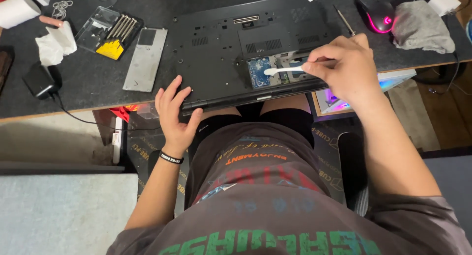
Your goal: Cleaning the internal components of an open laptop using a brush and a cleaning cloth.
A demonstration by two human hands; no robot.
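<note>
One dark desk (98, 83), left to right: crumpled tissue (55, 42), screwdriver set (115, 33), metal cover plate (145, 59); left hand (173, 112), fingers spread, steadying an upturned laptop (221, 43) at the near edge; right hand (344, 68) pinching a white swab (285, 70) over its open bay; mouse (376, 13) far right.

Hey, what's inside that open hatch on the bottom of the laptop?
Inside the open bay of the upturned laptop, a blue circuit board and silvery parts show. The white tool in the right hand covers some; the rest stays hidden under the black casing.
</note>
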